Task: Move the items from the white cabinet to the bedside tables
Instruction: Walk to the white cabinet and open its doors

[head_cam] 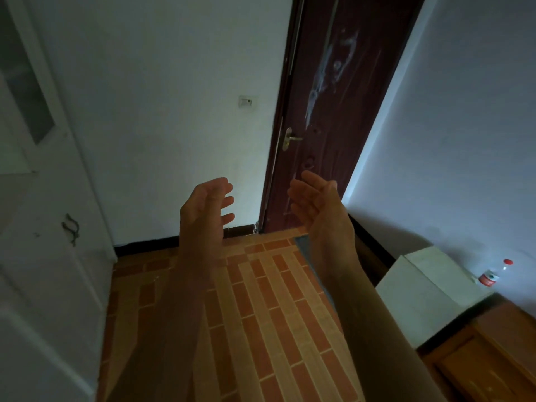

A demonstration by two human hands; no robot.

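The white cabinet [49,227] fills the left side, its doors closed, with dark handles [71,229] on the lower door and a glass panel higher up. My left hand [207,208] and my right hand [317,206] are raised side by side in mid-air in front of me, palms facing each other, fingers relaxed, both empty. At the lower right stands a wooden bedside table [490,358]. A white box [426,288] rests on it, and a clear bottle with a red cap and red label [493,275] lies beside the box.
A dark brown door [327,111] with a brass lever handle [290,138] stands straight ahead, shut. White walls flank it, with a wall switch [247,101] left of the frame. Orange and red tiled floor [261,314] stretches between the cabinet and the bedside table.
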